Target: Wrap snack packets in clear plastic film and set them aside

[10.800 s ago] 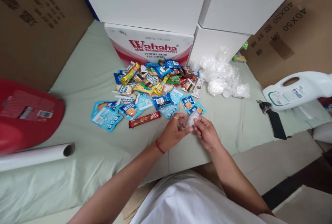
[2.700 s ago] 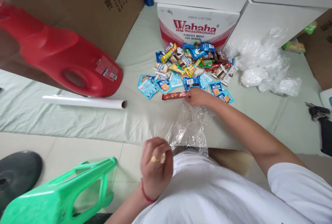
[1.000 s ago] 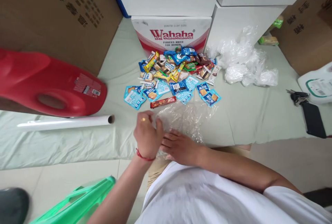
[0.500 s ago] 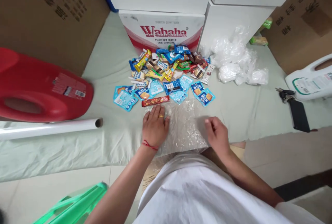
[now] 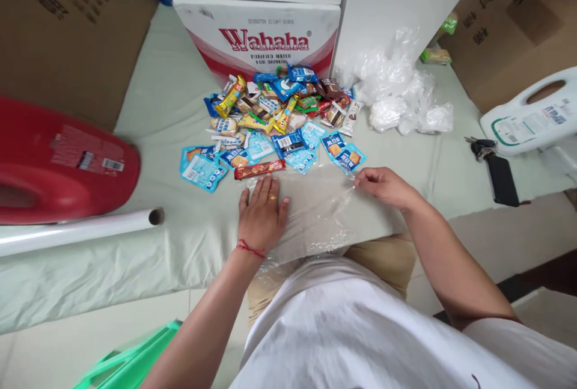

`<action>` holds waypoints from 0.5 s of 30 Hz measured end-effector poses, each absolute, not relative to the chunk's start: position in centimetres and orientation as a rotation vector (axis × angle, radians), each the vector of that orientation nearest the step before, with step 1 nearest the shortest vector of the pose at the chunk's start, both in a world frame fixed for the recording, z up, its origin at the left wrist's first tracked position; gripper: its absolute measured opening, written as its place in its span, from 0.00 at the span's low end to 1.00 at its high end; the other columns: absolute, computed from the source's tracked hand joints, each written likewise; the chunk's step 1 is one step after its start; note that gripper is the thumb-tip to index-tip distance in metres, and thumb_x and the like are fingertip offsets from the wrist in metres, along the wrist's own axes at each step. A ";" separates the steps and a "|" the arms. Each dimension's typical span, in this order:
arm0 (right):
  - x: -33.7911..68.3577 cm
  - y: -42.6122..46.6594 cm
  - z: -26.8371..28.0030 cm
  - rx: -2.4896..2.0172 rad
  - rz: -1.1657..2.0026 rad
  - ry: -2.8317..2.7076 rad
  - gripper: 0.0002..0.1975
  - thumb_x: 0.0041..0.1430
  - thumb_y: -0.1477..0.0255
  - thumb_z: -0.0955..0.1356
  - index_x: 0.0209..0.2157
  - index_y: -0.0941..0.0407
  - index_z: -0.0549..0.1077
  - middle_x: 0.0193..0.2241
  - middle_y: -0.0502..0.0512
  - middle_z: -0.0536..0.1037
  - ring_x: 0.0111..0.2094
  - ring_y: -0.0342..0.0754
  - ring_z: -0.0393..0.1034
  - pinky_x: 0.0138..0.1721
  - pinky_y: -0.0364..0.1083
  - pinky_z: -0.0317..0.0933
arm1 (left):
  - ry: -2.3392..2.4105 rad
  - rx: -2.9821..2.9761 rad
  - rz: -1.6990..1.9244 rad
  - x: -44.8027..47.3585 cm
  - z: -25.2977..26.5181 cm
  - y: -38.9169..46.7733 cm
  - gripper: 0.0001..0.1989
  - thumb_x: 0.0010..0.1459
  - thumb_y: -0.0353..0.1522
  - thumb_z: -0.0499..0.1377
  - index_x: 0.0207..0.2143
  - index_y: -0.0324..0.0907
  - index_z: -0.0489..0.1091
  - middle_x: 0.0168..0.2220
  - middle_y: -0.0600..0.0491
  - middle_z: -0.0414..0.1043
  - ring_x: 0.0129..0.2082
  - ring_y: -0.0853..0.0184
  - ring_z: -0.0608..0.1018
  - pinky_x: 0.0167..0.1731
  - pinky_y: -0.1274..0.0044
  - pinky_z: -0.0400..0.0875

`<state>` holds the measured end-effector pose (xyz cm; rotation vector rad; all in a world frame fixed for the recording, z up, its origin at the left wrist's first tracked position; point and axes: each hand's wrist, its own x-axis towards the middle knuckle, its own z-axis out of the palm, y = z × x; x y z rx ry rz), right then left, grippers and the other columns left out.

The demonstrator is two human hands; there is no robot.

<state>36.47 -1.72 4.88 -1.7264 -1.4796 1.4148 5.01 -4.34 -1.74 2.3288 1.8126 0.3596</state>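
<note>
A sheet of clear plastic film point(image 5: 315, 214) lies on the cloth-covered table in front of me, its near edge hanging toward my lap. My left hand point(image 5: 262, 208) rests flat on the film's left side, fingers spread, just below a red snack bar point(image 5: 260, 169). At the film's far right corner my right hand point(image 5: 383, 186) pinches its edge between thumb and fingers. Beyond the film, blue snack packets point(image 5: 205, 171) lie spread out, with a pile of wrapped snacks point(image 5: 270, 103) behind them.
Behind the pile stands a Wahaha water carton point(image 5: 265, 34). To its right sit crumpled clear plastic point(image 5: 401, 97), a white jug point(image 5: 532, 112) and keys with a black case point(image 5: 502, 180). At left are a red jug point(image 5: 90, 160) and a white roll point(image 5: 85, 229).
My right hand has moved up along the film's right side to its far corner, drawing the film flatter. My left hand stays pressed on the film. The whole view has shifted slightly.
</note>
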 end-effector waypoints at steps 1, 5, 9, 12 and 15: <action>36.8 -1.4 5.2 -1.722 1.404 -1.430 0.19 0.51 0.53 0.72 0.28 0.56 0.71 0.23 0.45 0.68 0.24 0.39 0.53 0.26 0.41 0.47 | 1.809 2.322 0.363 5.0 -1.7 -4.3 0.31 0.73 0.41 0.42 0.70 0.35 0.60 0.72 0.40 0.58 0.72 0.50 0.61 0.70 0.52 0.50; 35.2 -1.9 4.9 -1.689 1.507 -1.164 0.26 0.52 0.48 0.73 0.39 0.56 0.72 0.31 0.50 0.77 0.22 0.37 0.54 0.22 0.40 0.45 | 1.804 2.291 0.382 5.2 -1.4 -4.3 0.30 0.73 0.41 0.42 0.70 0.36 0.59 0.72 0.40 0.57 0.72 0.50 0.61 0.70 0.51 0.49; 32.7 -4.0 3.0 -1.612 1.733 -0.995 0.38 0.43 0.53 0.80 0.52 0.55 0.69 0.31 0.48 0.80 0.19 0.35 0.52 0.21 0.39 0.42 | 1.806 2.285 0.384 5.2 -1.5 -4.3 0.30 0.73 0.41 0.42 0.70 0.36 0.59 0.72 0.39 0.57 0.72 0.50 0.60 0.70 0.51 0.48; 33.3 -5.1 2.7 -1.573 1.806 -0.978 0.33 0.41 0.56 0.80 0.46 0.57 0.73 0.26 0.46 0.78 0.17 0.34 0.47 0.19 0.39 0.37 | 1.809 2.288 0.380 5.2 -1.5 -4.3 0.30 0.73 0.41 0.43 0.71 0.37 0.58 0.72 0.40 0.57 0.72 0.51 0.60 0.70 0.51 0.48; 35.8 -5.4 3.8 -1.588 1.829 -0.962 0.27 0.44 0.56 0.79 0.41 0.58 0.74 0.23 0.45 0.75 0.17 0.33 0.46 0.19 0.39 0.34 | 1.802 2.291 0.373 5.1 -1.6 -4.3 0.31 0.73 0.41 0.43 0.71 0.37 0.58 0.72 0.40 0.57 0.72 0.50 0.60 0.70 0.51 0.47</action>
